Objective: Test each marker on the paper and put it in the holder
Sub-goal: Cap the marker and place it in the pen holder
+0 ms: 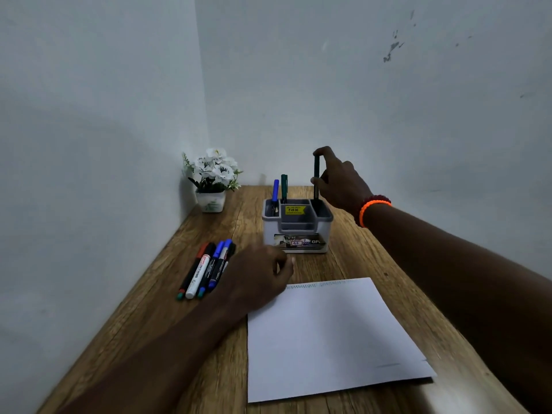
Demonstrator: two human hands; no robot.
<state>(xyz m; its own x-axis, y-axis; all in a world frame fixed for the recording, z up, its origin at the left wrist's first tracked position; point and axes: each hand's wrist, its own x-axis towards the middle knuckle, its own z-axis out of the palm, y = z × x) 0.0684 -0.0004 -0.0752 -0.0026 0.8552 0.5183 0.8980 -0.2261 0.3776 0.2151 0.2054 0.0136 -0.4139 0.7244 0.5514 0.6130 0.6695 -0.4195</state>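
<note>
While a small pot of white flowers (212,177) is left standing in the far left corner of the tabletop (155,318), a bunch of untested markers (206,268) is seen lying side by side just beside the left hand (258,277), which is rested on the wood with its fingers loosely curled and nothing pinched in them. Further right, the paper (331,339) is laid flat near the front edge, with zigzag test lines drawn along its top border. Behind it the holder (297,225) is placed, and a blue marker (275,191) and a green marker (284,188) are already stood upright in its left compartments. Over the right compartment a dark marker (316,180) is held upright, pinched between thumb and fingertips of the right hand (340,183), its lower end at the rim. The markers are judged light, stiff and smooth-barrelled, so a mid-barrel pinch is thought best.
</note>
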